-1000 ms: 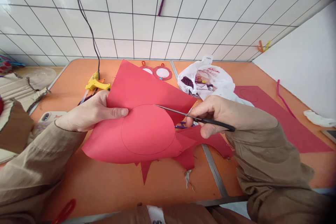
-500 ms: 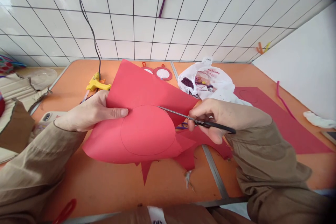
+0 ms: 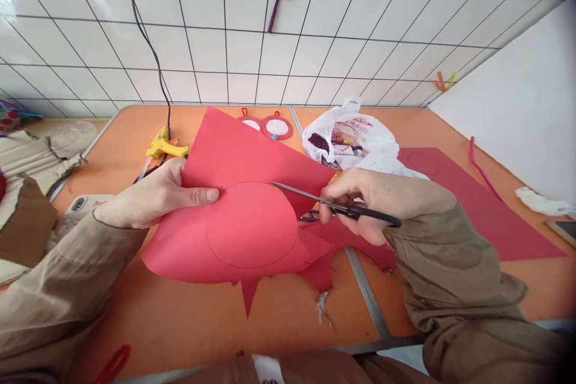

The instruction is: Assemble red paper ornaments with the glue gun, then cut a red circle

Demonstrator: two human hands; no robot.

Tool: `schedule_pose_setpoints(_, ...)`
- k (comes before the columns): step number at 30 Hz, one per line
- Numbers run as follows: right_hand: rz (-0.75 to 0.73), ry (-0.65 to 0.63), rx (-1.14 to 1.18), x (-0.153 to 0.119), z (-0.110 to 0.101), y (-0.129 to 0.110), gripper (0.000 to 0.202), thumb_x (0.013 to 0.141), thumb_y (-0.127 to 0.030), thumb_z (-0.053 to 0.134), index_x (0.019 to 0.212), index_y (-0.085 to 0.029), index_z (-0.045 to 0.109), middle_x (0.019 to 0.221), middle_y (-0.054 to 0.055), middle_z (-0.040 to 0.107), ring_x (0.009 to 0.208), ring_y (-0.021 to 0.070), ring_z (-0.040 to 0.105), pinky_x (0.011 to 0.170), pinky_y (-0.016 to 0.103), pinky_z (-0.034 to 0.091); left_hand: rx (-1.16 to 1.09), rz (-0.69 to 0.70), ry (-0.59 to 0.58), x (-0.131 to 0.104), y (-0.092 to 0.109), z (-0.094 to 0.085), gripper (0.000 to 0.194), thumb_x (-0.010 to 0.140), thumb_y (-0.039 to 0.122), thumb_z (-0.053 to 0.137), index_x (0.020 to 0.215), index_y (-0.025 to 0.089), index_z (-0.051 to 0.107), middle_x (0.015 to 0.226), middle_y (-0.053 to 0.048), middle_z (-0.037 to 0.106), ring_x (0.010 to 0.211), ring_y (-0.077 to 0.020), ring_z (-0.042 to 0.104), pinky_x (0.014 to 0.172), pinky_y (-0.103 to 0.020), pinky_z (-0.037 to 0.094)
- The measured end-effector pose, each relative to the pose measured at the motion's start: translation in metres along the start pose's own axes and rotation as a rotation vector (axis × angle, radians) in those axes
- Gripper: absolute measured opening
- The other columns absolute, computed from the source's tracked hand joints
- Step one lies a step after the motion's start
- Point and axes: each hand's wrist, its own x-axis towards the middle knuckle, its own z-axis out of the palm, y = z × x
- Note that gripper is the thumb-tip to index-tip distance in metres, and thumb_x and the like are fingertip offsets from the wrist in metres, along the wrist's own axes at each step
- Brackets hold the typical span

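Here, curled red paper [image 3: 234,204] with a pencilled circle, left hand [image 3: 153,195] pinching it, right hand [image 3: 373,195] gripping scissors [image 3: 333,207].

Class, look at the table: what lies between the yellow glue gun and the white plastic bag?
In the head view, two red-rimmed round ornaments and the red paper's top corner lie between glue gun and bag.

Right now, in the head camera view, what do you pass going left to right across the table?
Phone → left hand → red paper → scissors → right hand → pink pipe cleaner → white cloth.
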Motion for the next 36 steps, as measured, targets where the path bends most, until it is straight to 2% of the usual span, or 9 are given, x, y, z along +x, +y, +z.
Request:
schedule_pose_setpoints(4,0.036,-0.059,-0.059,0.003,-0.002,0.000,0.060,0.059,-0.062,0.084,0.091,-0.014,0.067,0.052,-0.002,0.061,0.045,0.0095,0.050,0.045,0.021,0.037,0.023,-0.001,-0.017,0.000,0.001,0.002,0.026,0.080,0.029,0.079,0.102,0.015,0.079,0.093,-0.011,0.082,0.081,-0.0305,0.078,0.067,-0.038,0.066)
schedule_pose_setpoints(10,-0.012,0.065,-0.072,-0.008,0.004,-0.009,0.048,0.058,-0.052,0.090,0.083,-0.016,0.071,0.052,-0.003,0.057,0.047,0.0088,0.048,0.044,0.022,0.034,0.027,0.039,-0.014,0.000,0.003,0.000,0.028,0.080,0.029,0.078,0.104,0.013,0.078,0.094,-0.012,0.081,0.079,-0.0294,0.077,0.069,-0.040,0.064)
schedule_pose_setpoints(14,-0.319,0.427,0.004,-0.015,0.014,-0.008,0.047,0.063,-0.064,0.082,0.087,-0.024,0.074,0.057,-0.001,0.060,0.049,0.0104,0.051,0.048,0.026,0.042,0.099,0.039,-0.005,-0.002,0.005,0.002,0.030,0.082,0.033,0.076,0.106,0.014,0.078,0.095,-0.012,0.081,0.085,-0.0308,0.076,0.071,-0.040,0.063)
schedule_pose_setpoints(17,-0.507,0.806,-0.036,-0.009,0.026,-0.008,0.039,0.067,-0.053,0.086,0.094,-0.028,0.073,0.066,0.000,0.064,0.056,0.0140,0.058,0.052,0.029,0.048,0.211,0.043,-0.069,-0.002,0.007,0.009,0.018,0.083,0.031,0.074,0.094,0.017,0.080,0.090,-0.008,0.081,0.083,-0.0275,0.076,0.066,-0.032,0.061)
schedule_pose_setpoints(19,-0.493,0.944,-0.123,-0.001,0.036,-0.011,0.037,0.065,-0.044,0.089,0.093,-0.027,0.072,0.071,0.001,0.066,0.062,0.0160,0.062,0.057,0.031,0.052,0.303,0.063,-0.127,-0.001,0.006,0.015,0.013,0.084,0.030,0.072,0.082,0.019,0.080,0.080,-0.005,0.080,0.070,-0.0230,0.074,0.055,-0.026,0.056)
schedule_pose_setpoints(22,-0.435,0.933,-0.205,0.010,0.047,-0.017,0.033,0.067,-0.036,0.087,0.091,-0.024,0.069,0.076,0.002,0.070,0.069,0.0183,0.067,0.063,0.033,0.054,0.433,0.086,-0.178,0.001,0.003,0.024,0.018,0.084,0.031,0.070,0.074,0.019,0.079,0.071,-0.004,0.078,0.060,-0.0205,0.070,0.048,-0.024,0.050)
schedule_pose_setpoints(27,-0.445,0.729,-0.195,0.016,0.052,-0.022,0.016,0.070,-0.021,0.076,0.082,-0.018,0.066,0.075,0.001,0.069,0.067,0.0145,0.064,0.061,0.028,0.054,0.387,0.063,-0.226,0.003,-0.001,0.031,0.016,0.085,0.033,0.070,0.088,0.021,0.081,0.087,-0.006,0.081,0.073,-0.0243,0.074,0.058,-0.028,0.056)
schedule_pose_setpoints(31,-0.494,0.808,-0.168,0.015,0.050,-0.023,0.012,0.069,-0.016,0.071,0.076,-0.018,0.061,0.071,-0.002,0.062,0.060,0.0097,0.054,0.056,0.025,0.046,0.261,-0.016,-0.201,0.003,0.002,0.015,0.023,0.082,0.041,0.074,0.088,0.020,0.082,0.078,-0.009,0.080,0.061,-0.0239,0.073,0.049,-0.027,0.052)
schedule_pose_setpoints(36,-0.576,1.187,-0.067,0.010,0.039,-0.023,0.013,0.071,-0.014,0.068,0.077,-0.022,0.059,0.063,-0.006,0.051,0.057,0.0095,0.044,0.055,0.027,0.038,0.073,0.129,-0.122,0.015,-0.007,-0.031,0.023,0.078,0.041,0.079,0.085,0.020,0.082,0.084,-0.011,0.081,0.071,-0.0238,0.076,0.063,-0.029,0.061)
